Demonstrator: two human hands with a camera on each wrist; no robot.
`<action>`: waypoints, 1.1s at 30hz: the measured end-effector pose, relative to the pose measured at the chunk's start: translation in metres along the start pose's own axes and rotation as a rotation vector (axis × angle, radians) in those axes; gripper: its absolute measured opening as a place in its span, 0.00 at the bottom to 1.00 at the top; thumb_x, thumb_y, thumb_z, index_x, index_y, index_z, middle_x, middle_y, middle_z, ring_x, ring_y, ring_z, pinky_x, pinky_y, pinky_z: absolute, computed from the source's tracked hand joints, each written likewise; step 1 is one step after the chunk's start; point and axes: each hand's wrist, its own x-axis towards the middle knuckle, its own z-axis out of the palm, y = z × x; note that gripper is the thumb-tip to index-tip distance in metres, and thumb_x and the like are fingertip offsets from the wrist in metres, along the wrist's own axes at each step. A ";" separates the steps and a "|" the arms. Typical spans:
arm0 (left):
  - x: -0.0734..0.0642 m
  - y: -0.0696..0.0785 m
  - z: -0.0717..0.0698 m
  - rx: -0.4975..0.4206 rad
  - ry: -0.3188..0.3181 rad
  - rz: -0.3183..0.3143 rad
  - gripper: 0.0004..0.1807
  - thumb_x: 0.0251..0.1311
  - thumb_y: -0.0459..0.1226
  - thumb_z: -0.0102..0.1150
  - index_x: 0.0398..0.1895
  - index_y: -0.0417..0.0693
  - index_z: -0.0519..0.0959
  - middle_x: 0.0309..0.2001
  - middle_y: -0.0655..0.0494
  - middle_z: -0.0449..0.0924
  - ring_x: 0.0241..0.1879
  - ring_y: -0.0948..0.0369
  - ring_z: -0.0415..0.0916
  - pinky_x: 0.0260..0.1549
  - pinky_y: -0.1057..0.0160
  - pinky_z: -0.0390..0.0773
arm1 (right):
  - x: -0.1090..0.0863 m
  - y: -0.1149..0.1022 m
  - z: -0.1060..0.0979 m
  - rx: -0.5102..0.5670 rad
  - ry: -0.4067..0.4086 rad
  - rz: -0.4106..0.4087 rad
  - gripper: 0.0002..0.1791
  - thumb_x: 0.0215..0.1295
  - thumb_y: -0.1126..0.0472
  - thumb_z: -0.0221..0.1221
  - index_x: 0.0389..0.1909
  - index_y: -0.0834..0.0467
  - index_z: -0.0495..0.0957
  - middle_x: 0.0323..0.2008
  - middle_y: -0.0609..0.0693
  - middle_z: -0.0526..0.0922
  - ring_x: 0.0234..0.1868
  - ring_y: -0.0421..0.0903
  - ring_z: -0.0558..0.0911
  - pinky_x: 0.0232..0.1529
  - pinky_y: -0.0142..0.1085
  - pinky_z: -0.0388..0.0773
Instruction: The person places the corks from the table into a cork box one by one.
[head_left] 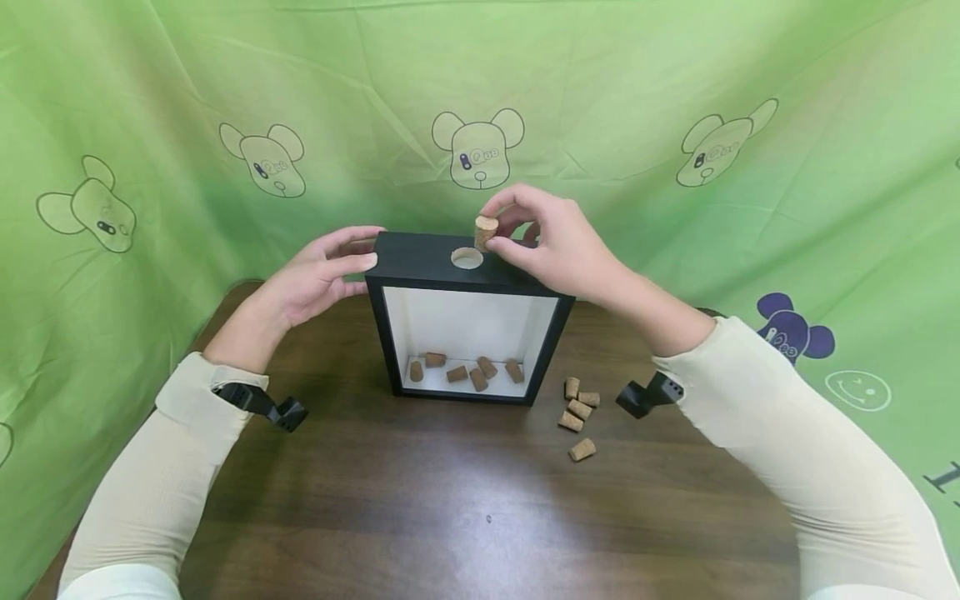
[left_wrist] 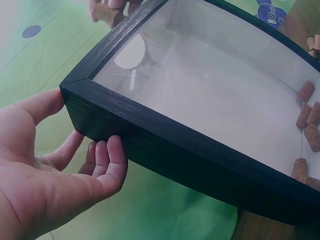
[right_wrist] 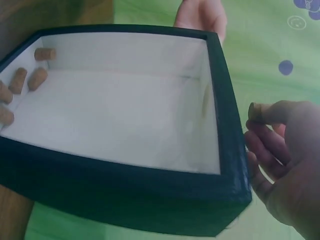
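Note:
A black box frame [head_left: 471,287] with a white interior and a see-through front stands upright on the table. A round hole [head_left: 467,258] opens in its top, and several corks [head_left: 457,375] lie on its floor. With thumb and fingers spread across its depth, my left hand [head_left: 318,275] holds the box's upper left corner. My right hand [head_left: 558,242] pinches a cork [head_left: 486,232] upright between thumb and fingertips, just right of the hole and above the top. In the right wrist view, the fingers largely hide this cork.
Several loose corks [head_left: 579,408] lie on the brown wooden table [head_left: 465,500] to the right of the box. A green cloth [head_left: 375,108] printed with bear heads hangs behind and at both sides. Wrist cameras on dark mounts [head_left: 648,394] stick out from both sleeves.

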 end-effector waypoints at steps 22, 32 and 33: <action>0.000 -0.001 0.001 -0.004 0.001 -0.004 0.31 0.75 0.30 0.49 0.78 0.41 0.56 0.66 0.49 0.62 0.56 0.58 0.72 0.54 0.63 0.77 | 0.007 0.004 0.016 -0.018 -0.084 0.042 0.15 0.67 0.67 0.66 0.53 0.60 0.78 0.48 0.52 0.86 0.48 0.43 0.83 0.39 0.36 0.80; 0.000 0.000 0.000 -0.010 0.005 -0.004 0.31 0.75 0.30 0.49 0.78 0.41 0.57 0.65 0.51 0.62 0.57 0.58 0.71 0.55 0.62 0.76 | -0.017 0.009 -0.020 -0.142 -0.143 0.100 0.27 0.69 0.61 0.65 0.68 0.53 0.75 0.65 0.51 0.78 0.48 0.56 0.85 0.54 0.49 0.78; -0.001 0.000 0.000 -0.010 0.007 -0.004 0.31 0.75 0.30 0.49 0.78 0.41 0.57 0.65 0.51 0.63 0.57 0.58 0.71 0.55 0.62 0.76 | -0.021 0.010 -0.025 -0.156 -0.148 0.101 0.28 0.69 0.61 0.64 0.70 0.53 0.74 0.67 0.51 0.76 0.50 0.57 0.84 0.55 0.50 0.77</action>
